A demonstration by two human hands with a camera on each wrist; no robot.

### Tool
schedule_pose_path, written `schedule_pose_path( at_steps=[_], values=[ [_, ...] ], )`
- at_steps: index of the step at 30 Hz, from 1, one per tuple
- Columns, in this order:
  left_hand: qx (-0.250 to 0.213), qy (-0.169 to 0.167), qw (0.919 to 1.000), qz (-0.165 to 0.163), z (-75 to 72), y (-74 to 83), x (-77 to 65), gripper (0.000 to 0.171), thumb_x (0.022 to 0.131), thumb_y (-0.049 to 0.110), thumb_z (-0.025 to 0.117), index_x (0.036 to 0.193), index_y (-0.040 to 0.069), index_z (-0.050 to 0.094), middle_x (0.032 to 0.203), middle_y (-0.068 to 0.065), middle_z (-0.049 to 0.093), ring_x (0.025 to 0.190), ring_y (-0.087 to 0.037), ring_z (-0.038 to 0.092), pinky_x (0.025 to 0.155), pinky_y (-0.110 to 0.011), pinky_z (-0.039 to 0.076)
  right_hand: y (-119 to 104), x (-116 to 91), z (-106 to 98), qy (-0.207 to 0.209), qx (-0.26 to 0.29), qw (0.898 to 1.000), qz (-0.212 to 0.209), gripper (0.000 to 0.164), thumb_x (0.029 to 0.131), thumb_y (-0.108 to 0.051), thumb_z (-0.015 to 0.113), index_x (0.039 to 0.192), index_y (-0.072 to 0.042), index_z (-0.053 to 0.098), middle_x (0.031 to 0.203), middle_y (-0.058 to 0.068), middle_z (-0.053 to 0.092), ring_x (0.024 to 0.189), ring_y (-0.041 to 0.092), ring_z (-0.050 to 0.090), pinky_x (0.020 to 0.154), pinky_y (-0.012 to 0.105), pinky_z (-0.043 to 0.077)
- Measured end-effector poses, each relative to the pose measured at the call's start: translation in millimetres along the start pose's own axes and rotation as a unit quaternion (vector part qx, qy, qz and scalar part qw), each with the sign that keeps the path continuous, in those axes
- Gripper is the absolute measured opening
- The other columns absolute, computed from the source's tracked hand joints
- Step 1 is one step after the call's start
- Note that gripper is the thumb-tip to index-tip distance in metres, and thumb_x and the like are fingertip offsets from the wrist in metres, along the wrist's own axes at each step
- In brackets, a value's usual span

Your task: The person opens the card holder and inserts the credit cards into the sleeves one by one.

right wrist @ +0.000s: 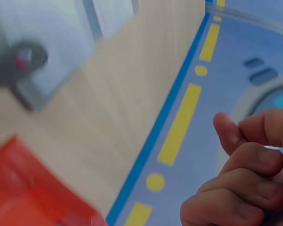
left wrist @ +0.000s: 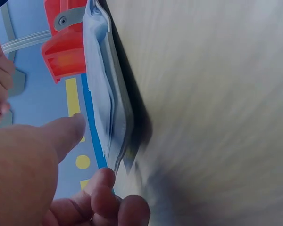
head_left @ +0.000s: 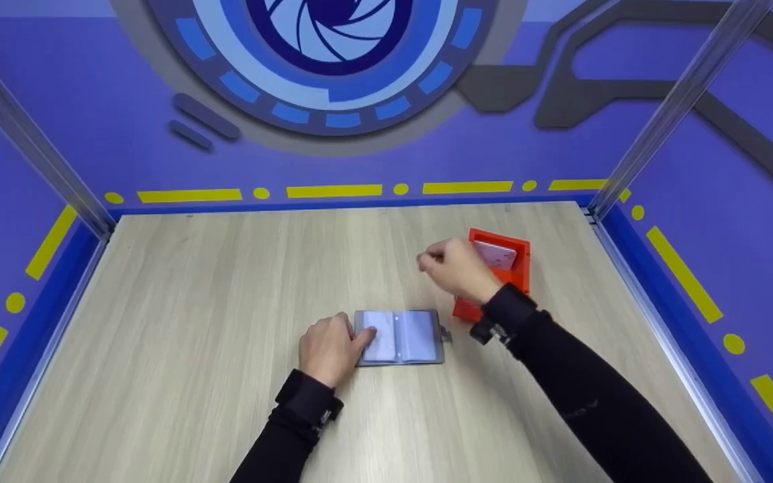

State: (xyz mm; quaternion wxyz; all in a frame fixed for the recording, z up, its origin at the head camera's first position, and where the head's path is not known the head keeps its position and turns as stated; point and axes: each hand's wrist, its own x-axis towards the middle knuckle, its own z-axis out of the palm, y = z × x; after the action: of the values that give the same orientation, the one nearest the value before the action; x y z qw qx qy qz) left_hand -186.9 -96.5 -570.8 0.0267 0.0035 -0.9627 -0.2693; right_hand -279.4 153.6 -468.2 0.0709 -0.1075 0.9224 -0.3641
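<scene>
A small card album (head_left: 420, 335) with clear sleeve pages lies open in front of me, a grey clasp strap (head_left: 445, 334) at its right side. My left hand (head_left: 328, 349) holds its left edge, thumb over the left page and fingers at the cover's edge. In the left wrist view, the album's grey cover (left wrist: 125, 101) and loose sleeves are seen edge-on, with the fingertips right at its corner. My right hand (head_left: 460, 268) is raised by the left side of a red box (head_left: 523, 268), fingers curled and nothing visible in them. Its thumb and index finger (right wrist: 262, 127) come together.
A pink patterned card or stack (head_left: 495, 255) sits in the far part of the red box; my right hand and wrist hide part of the box. Blue-purple panels (head_left: 359, 164) with metal corner posts (head_left: 685, 87) enclose the wooden tabletop (head_left: 212, 288) at the back and sides.
</scene>
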Motion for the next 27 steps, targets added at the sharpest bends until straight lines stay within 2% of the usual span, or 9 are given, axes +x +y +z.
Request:
schedule_pose_path(
  at_steps=[4,7,9,10,14,17,21,27],
  values=[
    [0.005,-0.009,0.9999,-0.009,0.2,-2.6,-0.6,0.05,0.093,0.055,0.084,0.072,0.017,0.06,0.068,0.003,0.056,0.061,-0.018,0.051,0.057,-0.033,0.036,21,2,-27,0.033,-0.001,0.999,0.019,0.034,0.109,-0.029,0.06,0.081,-0.015,0.073,0.067,-0.004,0.043,0.059,0.018,0.04,0.06,0.031,0.036],
    [0.009,-0.015,0.9998,-0.012,1.4,-3.8,-0.7,0.051,0.092,0.056,0.085,0.071,0.016,0.061,0.069,0.003,0.056,0.062,-0.018,0.051,0.057,-0.033,0.036,42,4,-44,0.048,-0.03,0.997,0.048,0.039,0.109,-0.03,0.06,0.073,-0.015,0.059,0.066,-0.003,0.043,0.06,0.018,0.041,0.06,0.032,0.034],
    [0.009,-0.018,0.9997,-0.013,2.2,-3.7,-0.6,0.051,0.092,0.056,0.086,0.071,0.016,0.061,0.069,0.003,0.057,0.062,-0.018,0.051,0.057,-0.033,0.036,55,5,-54,0.049,-0.053,0.994,0.08,0.039,0.109,-0.032,0.061,0.076,-0.014,0.058,0.069,-0.001,0.044,0.064,0.02,0.044,0.061,0.032,0.036],
    [0.008,-0.02,0.9997,-0.014,2.7,-3.5,-0.6,0.051,0.091,0.055,0.087,0.071,0.016,0.062,0.069,0.003,0.057,0.062,-0.018,0.051,0.057,-0.034,0.036,61,6,-60,0.046,-0.067,0.992,0.096,0.036,0.109,-0.032,0.062,0.08,-0.012,0.062,0.072,0.001,0.048,0.068,0.021,0.048,0.062,0.032,0.038],
    [0.002,-0.023,0.9996,-0.016,4.0,-2.0,-0.5,0.049,0.09,0.053,0.088,0.07,0.016,0.062,0.069,0.002,0.059,0.063,-0.018,0.053,0.057,-0.034,0.037,80,6,-80,0.018,-0.11,0.982,0.155,0.027,0.108,-0.034,0.068,0.108,-0.007,0.071,0.091,0.009,0.062,0.084,0.027,0.06,0.07,0.033,0.048],
    [0.001,-0.021,0.9996,-0.017,3.5,-0.5,0.0,0.048,0.09,0.051,0.089,0.069,0.017,0.062,0.069,0.002,0.061,0.063,-0.018,0.054,0.058,-0.034,0.039,93,7,-92,0.004,-0.152,0.976,0.153,0.029,0.105,-0.031,0.073,0.111,-0.003,0.069,0.097,0.014,0.067,0.087,0.029,0.062,0.073,0.034,0.051],
    [0.003,-0.021,0.9996,-0.015,1.9,1.6,1.4,0.048,0.09,0.051,0.088,0.069,0.017,0.061,0.069,0.001,0.062,0.063,-0.019,0.055,0.058,-0.035,0.04,110,10,-103,0.0,-0.217,0.968,0.124,0.034,0.101,-0.029,0.08,0.11,0.001,0.065,0.096,0.018,0.069,0.087,0.032,0.062,0.078,0.04,0.052],
    [-0.001,-0.023,0.9996,-0.016,1.7,1.1,1.4,0.049,0.09,0.05,0.089,0.068,0.017,0.06,0.069,0.001,0.06,0.063,-0.019,0.054,0.058,-0.035,0.039,124,18,-102,-0.003,-0.263,0.957,0.123,0.043,0.099,-0.028,0.083,0.12,0.002,0.061,0.099,0.02,0.069,0.088,0.036,0.063,0.085,0.049,0.056]
  ],
)
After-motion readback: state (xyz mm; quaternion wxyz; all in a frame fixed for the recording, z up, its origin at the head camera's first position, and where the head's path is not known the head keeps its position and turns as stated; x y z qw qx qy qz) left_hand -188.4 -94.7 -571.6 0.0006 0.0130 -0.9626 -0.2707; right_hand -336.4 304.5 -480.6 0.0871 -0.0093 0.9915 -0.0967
